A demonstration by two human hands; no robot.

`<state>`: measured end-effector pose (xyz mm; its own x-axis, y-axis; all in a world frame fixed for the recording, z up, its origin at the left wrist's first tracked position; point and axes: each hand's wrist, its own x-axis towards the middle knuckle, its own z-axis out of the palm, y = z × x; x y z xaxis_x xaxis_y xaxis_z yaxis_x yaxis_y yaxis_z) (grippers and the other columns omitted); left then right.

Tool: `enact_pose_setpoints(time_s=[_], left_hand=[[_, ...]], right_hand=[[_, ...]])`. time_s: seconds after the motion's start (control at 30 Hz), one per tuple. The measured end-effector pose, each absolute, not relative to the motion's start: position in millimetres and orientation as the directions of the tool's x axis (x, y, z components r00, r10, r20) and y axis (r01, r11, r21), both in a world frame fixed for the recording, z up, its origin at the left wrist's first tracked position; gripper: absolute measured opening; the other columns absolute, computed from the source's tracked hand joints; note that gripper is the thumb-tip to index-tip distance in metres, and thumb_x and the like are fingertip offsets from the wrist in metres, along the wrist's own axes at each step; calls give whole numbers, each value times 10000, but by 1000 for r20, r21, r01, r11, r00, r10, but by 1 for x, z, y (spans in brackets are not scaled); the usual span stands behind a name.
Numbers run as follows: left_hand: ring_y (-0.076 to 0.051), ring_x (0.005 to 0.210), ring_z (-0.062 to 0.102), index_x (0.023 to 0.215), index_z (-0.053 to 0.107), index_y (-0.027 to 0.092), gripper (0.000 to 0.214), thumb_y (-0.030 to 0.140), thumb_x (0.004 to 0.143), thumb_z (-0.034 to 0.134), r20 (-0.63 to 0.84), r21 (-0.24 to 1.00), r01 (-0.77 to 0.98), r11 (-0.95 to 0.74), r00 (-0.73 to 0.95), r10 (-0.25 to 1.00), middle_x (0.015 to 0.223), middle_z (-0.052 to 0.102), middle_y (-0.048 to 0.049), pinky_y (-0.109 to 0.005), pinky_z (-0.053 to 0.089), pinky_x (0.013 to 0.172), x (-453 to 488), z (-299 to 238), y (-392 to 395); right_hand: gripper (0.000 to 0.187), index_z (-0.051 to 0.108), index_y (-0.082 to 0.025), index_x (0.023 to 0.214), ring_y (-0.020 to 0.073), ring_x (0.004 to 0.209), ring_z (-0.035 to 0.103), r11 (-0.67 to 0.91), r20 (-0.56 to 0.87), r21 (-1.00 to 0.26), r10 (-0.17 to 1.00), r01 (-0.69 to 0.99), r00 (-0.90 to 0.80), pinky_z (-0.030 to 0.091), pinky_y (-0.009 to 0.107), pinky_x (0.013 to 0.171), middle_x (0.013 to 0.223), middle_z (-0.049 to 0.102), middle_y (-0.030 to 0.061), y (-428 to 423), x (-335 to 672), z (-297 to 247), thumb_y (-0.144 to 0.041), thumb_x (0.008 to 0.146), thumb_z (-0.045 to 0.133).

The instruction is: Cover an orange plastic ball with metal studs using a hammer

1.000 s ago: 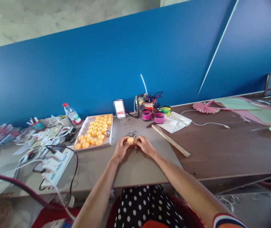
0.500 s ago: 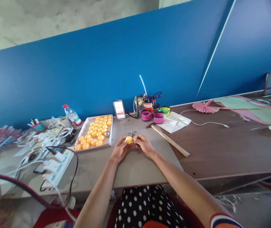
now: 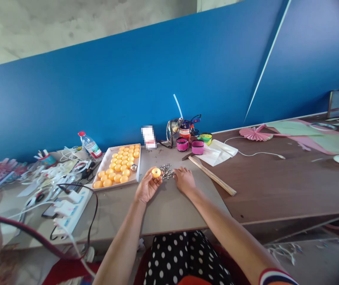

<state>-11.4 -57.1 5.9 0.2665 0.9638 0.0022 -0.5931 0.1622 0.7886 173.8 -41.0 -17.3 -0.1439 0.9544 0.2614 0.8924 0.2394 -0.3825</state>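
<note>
My left hand [image 3: 147,188] is closed round an orange ball [image 3: 156,172], which looks like a table tennis ball. A small metallic spot shows on the side of the ball facing me. Beside it on the board lies a heap of small shiny metal pieces [image 3: 166,171], too small to name. My right hand [image 3: 184,180] rests at the right edge of this heap with fingers bent together; whatever the fingertips pinch is hidden. To the left, a shallow white box [image 3: 140,162] holds rows of similar orange balls [image 3: 117,167] and a silvery round object [image 3: 133,167].
A hammer [image 3: 212,175] lies to the right, near white packets [image 3: 219,152] and pink bands [image 3: 197,147]. A power strip [image 3: 73,209] with cables, a bottle [image 3: 92,145] and clutter fill the left side. A pink paper fan [image 3: 255,133] lies farther right.
My right hand has left the ball and moved slightly right and down to the metal heap. My left hand has shifted left with the ball, uncovering more of the heap.
</note>
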Motion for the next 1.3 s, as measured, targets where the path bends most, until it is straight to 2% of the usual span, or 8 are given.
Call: enact_pose_setpoints(time_s=[0.47, 0.63, 0.83, 1.07, 1.3], left_hand=[[-99, 669, 588, 1065, 550, 179, 357, 223, 730, 665, 44, 809, -564, 166, 340, 939, 953, 650, -93, -243, 476, 669, -9, 9, -62], [-107, 702, 598, 1070, 546, 184, 343, 214, 743, 645, 35, 808, -560, 185, 359, 933, 1028, 630, -95, -251, 483, 686, -9, 11, -64], [-120, 716, 610, 1135, 523, 179, 404, 199, 747, 633, 6, 802, -563, 202, 346, 938, 997, 639, -96, -258, 493, 688, -10, 9, -62], [-118, 723, 610, 1175, 518, 179, 457, 208, 739, 649, -12, 794, -574, 201, 314, 949, 944, 646, -73, -259, 493, 712, -10, 4, -60], [-103, 666, 597, 1121, 546, 176, 425, 200, 717, 674, -44, 809, -556, 191, 268, 963, 905, 654, -56, -238, 486, 662, -9, 7, -59]], right_hand=[[188, 614, -186, 834, 173, 829, 518, 260, 275, -407, 949, 876, -154, 272, 283, 708, 874, 610, 65, -36, 174, -23, -185, 862, 428], [208, 586, -184, 848, 147, 786, 531, 305, 376, -469, 918, 829, -125, 284, 261, 713, 886, 610, 55, -38, 173, -22, -203, 893, 383], [205, 580, -194, 844, 134, 711, 551, 401, 458, -573, 880, 715, -126, 323, 256, 749, 808, 638, 31, -41, 169, -22, -190, 891, 381], [187, 631, -189, 838, 153, 780, 583, 484, 521, -736, 851, 474, -60, 414, 264, 745, 838, 636, 49, -35, 168, -27, -182, 821, 445], [206, 633, -193, 844, 125, 648, 565, 474, 462, -839, 880, 266, -110, 433, 253, 675, 739, 617, 16, -39, 165, -17, -185, 793, 433]])
